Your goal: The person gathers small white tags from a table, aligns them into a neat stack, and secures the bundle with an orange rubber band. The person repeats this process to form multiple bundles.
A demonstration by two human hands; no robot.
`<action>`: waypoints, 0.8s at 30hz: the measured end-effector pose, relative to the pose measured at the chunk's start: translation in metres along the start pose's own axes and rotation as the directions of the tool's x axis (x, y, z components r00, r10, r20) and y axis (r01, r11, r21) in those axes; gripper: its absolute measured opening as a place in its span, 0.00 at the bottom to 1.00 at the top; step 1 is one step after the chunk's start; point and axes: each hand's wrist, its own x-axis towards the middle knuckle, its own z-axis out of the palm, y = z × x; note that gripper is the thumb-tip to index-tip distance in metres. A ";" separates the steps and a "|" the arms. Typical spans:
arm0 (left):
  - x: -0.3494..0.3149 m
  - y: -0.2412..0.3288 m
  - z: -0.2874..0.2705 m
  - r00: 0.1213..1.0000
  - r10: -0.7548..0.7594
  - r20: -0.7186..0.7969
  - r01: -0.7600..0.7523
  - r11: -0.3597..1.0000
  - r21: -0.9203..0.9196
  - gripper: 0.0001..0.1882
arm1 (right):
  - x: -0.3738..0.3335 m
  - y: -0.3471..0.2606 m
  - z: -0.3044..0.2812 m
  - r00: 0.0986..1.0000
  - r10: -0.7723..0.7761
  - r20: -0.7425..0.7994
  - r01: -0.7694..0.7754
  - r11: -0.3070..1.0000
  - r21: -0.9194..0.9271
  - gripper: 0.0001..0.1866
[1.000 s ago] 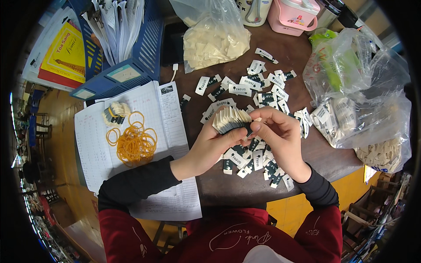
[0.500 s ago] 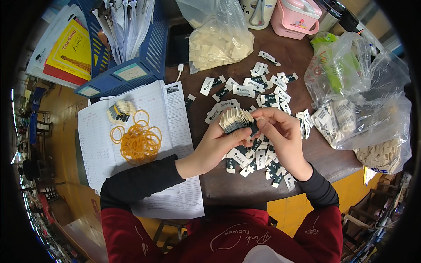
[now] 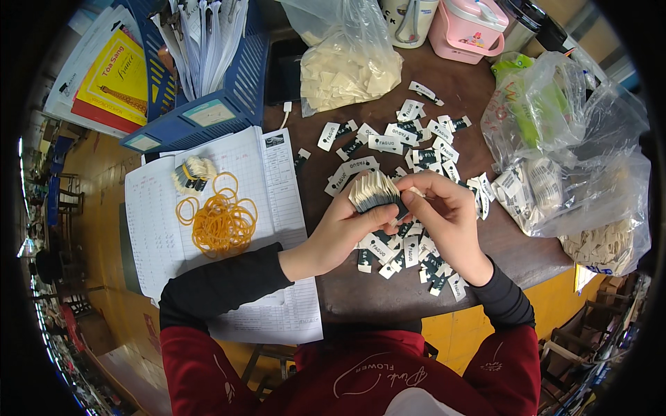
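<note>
My left hand (image 3: 340, 225) is closed round a thick stack of fabric labels (image 3: 374, 192), cream at the upper edges and dark below. At the stack's right end, the thumb and fingers of my right hand (image 3: 444, 215) pinch a label (image 3: 414, 192), mostly covered by the fingers. Under and around both hands lies a loose spread of black-and-white labels (image 3: 383, 251). To the left, a bundle of labels (image 3: 193, 175) tied with a band rests on an open notebook (image 3: 156, 222), above a heap of yellow rubber bands (image 3: 222, 225).
A blue file holder (image 3: 239, 87) with papers stands back left. A clear bag of cream labels (image 3: 350, 76) sits at the back, near a pink box (image 3: 468, 31). Clear plastic bags (image 3: 590, 173) crowd the right side of the brown table (image 3: 513, 246).
Both hands stay in nearly the same place, with the stack still in my left hand. My right fingers have shifted slightly at its end. The whole view has moved a little.
</note>
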 end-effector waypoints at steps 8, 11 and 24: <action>-0.001 0.004 0.002 0.999 0.024 0.039 -0.024 1.000 -0.002 0.11 | -0.001 0.001 -0.001 1.000 0.013 -0.003 -0.013 1.000 -0.019 0.07; -0.001 0.003 0.001 1.000 -0.009 -0.001 0.009 1.000 0.017 0.11 | -0.001 0.001 0.001 0.999 -0.008 -0.043 0.011 0.998 0.065 0.08; -0.003 0.004 0.001 1.000 -0.014 0.008 0.013 0.998 0.061 0.12 | -0.001 0.000 0.001 1.000 -0.009 -0.025 0.009 1.000 -0.017 0.08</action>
